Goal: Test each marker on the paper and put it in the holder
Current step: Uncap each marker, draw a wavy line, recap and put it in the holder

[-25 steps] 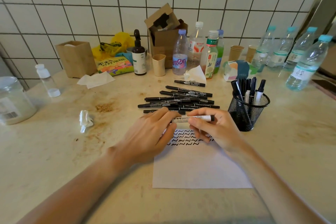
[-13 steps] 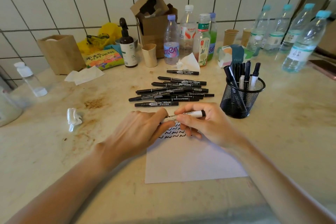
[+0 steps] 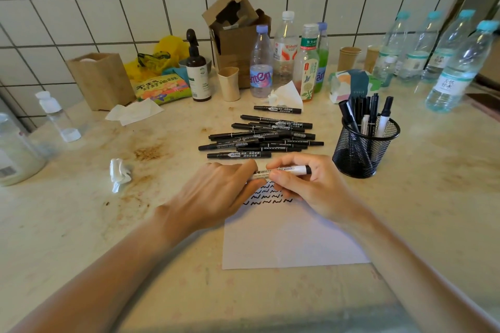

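Note:
A white whiteboard marker lies level between both hands, just above the top of the white paper. My left hand grips its left end, which is hidden under the fingers. My right hand pinches the barrel near its black right end. Rows of black squiggles mark the paper's upper part. A pile of several black markers lies beyond the hands. The black mesh holder stands to the right with several markers upright in it.
Water bottles, drink bottles, paper cups, a tissue pack, a cardboard box and a pump bottle line the tiled wall. A crumpled tissue and a small clear bottle sit at left on the stained counter.
Both hands keep hold of the white marker above the paper. The view has shifted slightly; more squiggles show below the hands than half a second ago.

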